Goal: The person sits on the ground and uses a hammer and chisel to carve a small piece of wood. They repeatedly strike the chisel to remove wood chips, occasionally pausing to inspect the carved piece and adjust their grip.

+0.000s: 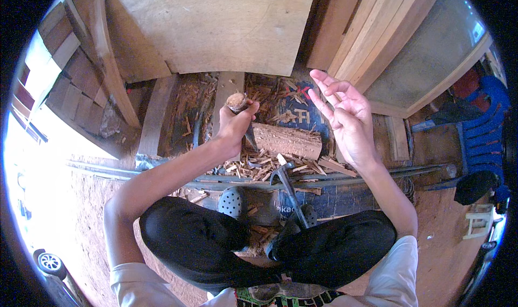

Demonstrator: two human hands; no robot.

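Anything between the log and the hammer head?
Head view: only loose wood chips on the ground between the log and the hammer head; nothing else lies in that stretch.

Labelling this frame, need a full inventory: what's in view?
stick: 1, brown, upright in left hand
log: 1, reddish, lying behind the stick
hammer: 1, dark, ground by the knees
wood chips: many, tan, around the log
plywood sheet: 1, pale, top centre
planks: several, tan, top right
plastic chairs: stack, blue, right edge
left hand: shut on the stick
right hand: open, empty, raised
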